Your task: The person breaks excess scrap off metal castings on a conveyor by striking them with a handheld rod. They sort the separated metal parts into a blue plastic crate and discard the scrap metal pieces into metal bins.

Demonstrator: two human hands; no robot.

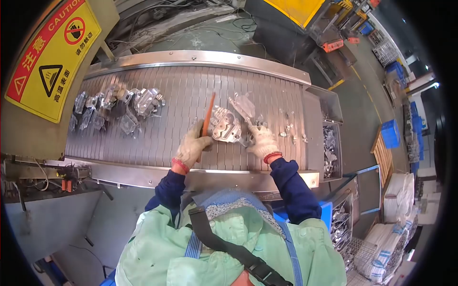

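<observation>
Casting (pixel 228 129) and stick (pixel 208 119) — at conveyor (pixel 164 128).
Left hand (pixel 192 147), gloved: fingers closed around the stick, its tip pointing away over the conveyor. Right hand (pixel 264 142), gloved: fingers part-curled at the casting's right side — grip cannot be told. Casting: on the conveyor, between the hands; second piece (pixel 244 105) just beyond. Cluster of parts (pixel 128 103) well apart, left; scraps (pixel 289 129) near, right.

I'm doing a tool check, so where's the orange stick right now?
In the head view, the orange stick is in the gloved left hand, just left of the metal casting on the conveyor.
</observation>
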